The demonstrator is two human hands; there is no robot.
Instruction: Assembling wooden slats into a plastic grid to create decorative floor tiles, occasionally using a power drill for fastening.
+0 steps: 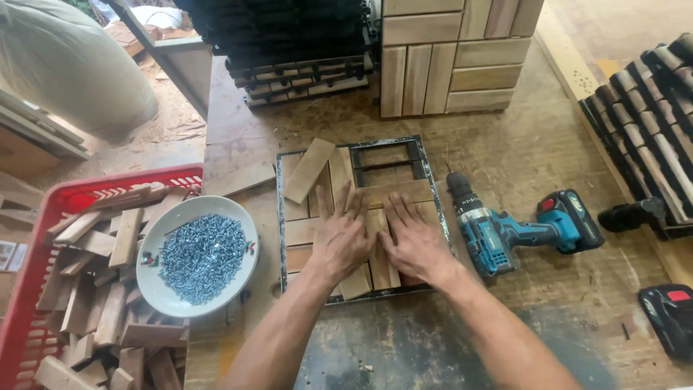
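Workshop scene, head view. A worn wooden table [505, 152] fills the centre of the frame, with sawdust-strewn floor showing at upper left. At centre lies a square metal frame [279, 217], serving as a jig that keeps short wooden slats [382, 191] squared in rows; its upper right section is still unfilled, showing black bars. Both hands rest palm-down on the slats in the lower half of the frame. The left hand [339, 238] lies flat with fingers spread, and the right hand [415, 245] lies flat just beside it, fingers likewise splayed. Neither grip is closed on anything; the open palms appear to press the slats level and tight against one another. One loose slat [309, 170] lies tilted across the frame's upper left corner, not yet seated.

Left of the frame, a white bowl [238, 217] heaped with silver screws [202, 256] stands within easy reach of the left hand. At far left, a red plastic basket [43, 238] holds a jumble of short wood offcuts. Right of the frame, a blue-and-black cordless drill [505, 231] lies on its side, near the right hand. A spare battery [668, 314] sits at lower right. Finished wooden tiles [447, 58] are stacked at top centre, black plastic grids [303, 36] beside them, and more stacked tiles [650, 123] at the right edge.
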